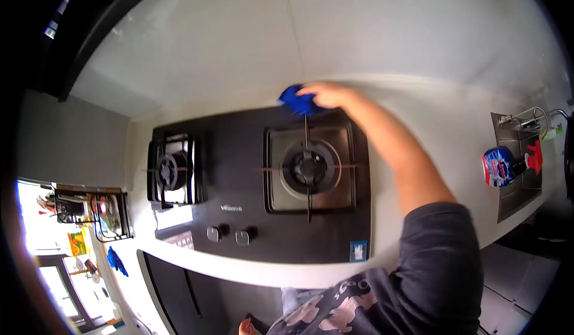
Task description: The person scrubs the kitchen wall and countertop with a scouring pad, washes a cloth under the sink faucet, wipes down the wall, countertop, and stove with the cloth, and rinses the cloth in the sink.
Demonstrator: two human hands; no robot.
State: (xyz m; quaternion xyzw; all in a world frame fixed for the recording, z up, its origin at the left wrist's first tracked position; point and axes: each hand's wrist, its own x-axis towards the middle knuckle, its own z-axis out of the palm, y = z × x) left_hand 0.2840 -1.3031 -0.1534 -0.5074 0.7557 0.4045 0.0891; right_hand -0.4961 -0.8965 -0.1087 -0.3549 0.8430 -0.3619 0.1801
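Note:
My right hand (327, 94) is closed on a blue cloth (296, 100), which touches the strip of counter and the rear edge of the black gas cooktop (233, 149). Below the cloth lies the right burner (309, 166), with thin pan-support arms around it. The left burner (171, 170) sits inside a black square grate. Two knobs, a left one (214, 234) and a right one (243, 237), are near the front edge. Only a small part of my left hand (246, 327) shows low in front of the counter; its fingers cannot be made out.
A spray bottle (500, 166) with a red trigger lies by the sink (520, 200) on the right, near a metal faucet (526, 121). A pale wall (239, 42) rises behind the cooktop. At the left stand a black rack (112, 218) and, lower, blue gloves (116, 261).

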